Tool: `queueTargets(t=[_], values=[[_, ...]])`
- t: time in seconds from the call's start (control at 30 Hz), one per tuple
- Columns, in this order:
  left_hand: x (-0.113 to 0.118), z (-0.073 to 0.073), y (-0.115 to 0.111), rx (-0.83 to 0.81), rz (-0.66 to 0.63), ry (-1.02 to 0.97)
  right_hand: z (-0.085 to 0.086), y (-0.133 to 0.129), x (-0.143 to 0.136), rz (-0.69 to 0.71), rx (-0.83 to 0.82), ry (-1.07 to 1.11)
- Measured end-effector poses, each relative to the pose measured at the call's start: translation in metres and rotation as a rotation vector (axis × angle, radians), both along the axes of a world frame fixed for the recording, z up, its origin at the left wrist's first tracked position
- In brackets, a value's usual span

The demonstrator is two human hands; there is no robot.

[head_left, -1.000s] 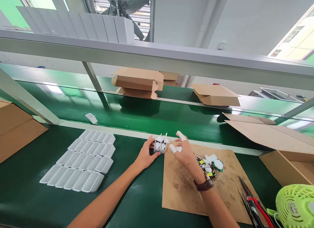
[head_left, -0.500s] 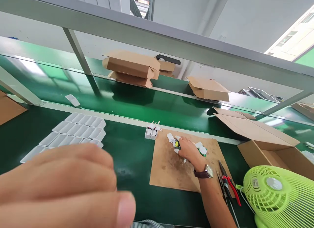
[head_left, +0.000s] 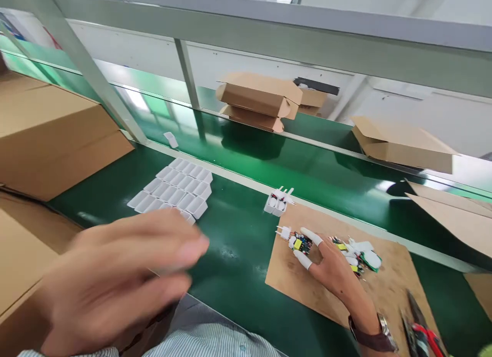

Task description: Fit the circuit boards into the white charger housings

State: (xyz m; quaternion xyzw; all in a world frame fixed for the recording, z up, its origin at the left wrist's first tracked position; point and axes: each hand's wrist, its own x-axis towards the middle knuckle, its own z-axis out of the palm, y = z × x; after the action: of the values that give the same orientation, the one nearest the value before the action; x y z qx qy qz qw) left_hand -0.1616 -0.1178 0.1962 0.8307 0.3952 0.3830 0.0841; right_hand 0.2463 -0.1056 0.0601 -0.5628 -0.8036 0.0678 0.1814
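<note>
On the brown cardboard sheet (head_left: 292,282), my right hand (head_left: 332,267) has white finger covers on thumb and index finger. Those two fingertips sit on either side of a small circuit board (head_left: 302,244) with a yellow part, gripping it. A white plug piece (head_left: 284,233) with pins lies at the board's left end. More boards and white parts (head_left: 361,252) lie just right of the hand. Blurred and close to the camera, my left hand (head_left: 126,275) is raised over the bench with thumb and fingers apart, and nothing shows in it. Behind it stand rows of white plastic housings (head_left: 177,187).
White housings with plug pins (head_left: 277,203) stand by the sheet's back left corner. Pliers (head_left: 421,326) lie at the right. Large cardboard boxes (head_left: 49,136) fill the left side; open cartons (head_left: 261,98) sit on the green surface beyond the rail. A lone white piece (head_left: 171,139) lies there too.
The view has turned left, so the bench has shifted right and the fan is nearly out of sight. My left hand has gone from curled to parted fingers. The right hand's board now shows more clearly.
</note>
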Motion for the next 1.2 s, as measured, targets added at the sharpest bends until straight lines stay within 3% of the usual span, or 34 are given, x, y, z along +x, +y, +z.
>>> queueTargets(t=[0.07, 0.23, 0.33, 0.4, 0.47, 0.57, 0.7, 0.83, 0.93, 1.1, 1.2], values=[[-0.009, -0.014, 0.018, 0.007, 0.07, 0.177, -0.008, -0.001, -0.001, 0.023, 0.056, -0.1], [-0.03, -0.098, 0.063, 0.157, 0.344, 0.468, -0.008, 0.006, 0.011, 0.178, 0.216, -0.21], [-0.033, -0.126, 0.069, 0.125, 0.433, 0.517, -0.009, 0.011, 0.01, 0.267, 0.25, -0.27], [-0.025, -0.13, 0.068, 0.11, 0.443, 0.497, -0.009, 0.011, 0.006, 0.296, 0.225, -0.289], [-0.01, -0.128, 0.067, 0.104, 0.373, 0.405, -0.006, 0.009, 0.002, 0.307, 0.17, -0.271], [0.018, -0.127, 0.069, 0.022, 0.11, 0.253, 0.003, 0.004, -0.002, 0.298, 0.062, -0.228], [0.052, -0.134, 0.084, -0.173, -0.292, 0.221, 0.009, 0.002, -0.009, 0.323, -0.048, -0.206], [0.07, -0.137, 0.107, -0.336, -0.487, 0.217, 0.006, 0.0, -0.014, 0.252, -0.102, -0.167], [0.077, -0.14, 0.115, -0.443, -0.49, 0.146, 0.001, -0.004, -0.01, 0.18, -0.104, -0.146], [0.089, -0.159, 0.106, -0.62, -0.32, -0.132, -0.01, -0.006, 0.001, 0.129, -0.097, -0.104], [0.093, -0.172, 0.099, -0.714, -0.261, -0.082, -0.011, -0.002, -0.003, 0.108, -0.091, -0.058]])
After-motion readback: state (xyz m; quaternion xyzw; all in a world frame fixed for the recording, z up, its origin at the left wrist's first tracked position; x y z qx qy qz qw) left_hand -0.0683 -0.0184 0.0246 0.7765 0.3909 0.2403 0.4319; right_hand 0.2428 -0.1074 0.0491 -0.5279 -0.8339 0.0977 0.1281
